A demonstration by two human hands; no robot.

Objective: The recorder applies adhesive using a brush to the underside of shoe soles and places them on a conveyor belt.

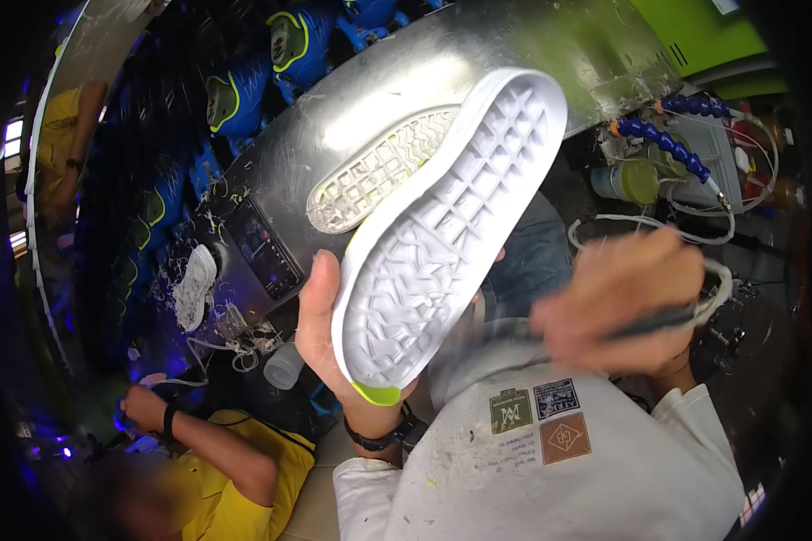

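My left hand (pixel 320 316) grips a white shoe sole (pixel 460 203) near its heel, the thumb along the side and the other fingers mostly hidden beneath it. The sole's hollow side, with a moulded grid and zigzag ribs, faces up, and a yellow-green patch shows at the heel. To its right, my right hand (pixel 622 302) is smeared by motion and closed around a slim dark tool (pixel 650 323). A pale hose runs close by the tool; whether they join is unclear. The right hand is apart from the sole. Behind the held sole, a second, greyish sole with yellow-green edging (pixel 370 180) lies on the metal table.
The metal table (pixel 370 90) carries a phone (pixel 262 248), a small white sole-shaped piece (pixel 195 287) and scraps. Blue shoes (pixel 298 45) stand on a rack at the far left. Blue jointed hoses (pixel 663 144) and a jar (pixel 636 182) are right. A person in yellow (pixel 244 460) works lower left.
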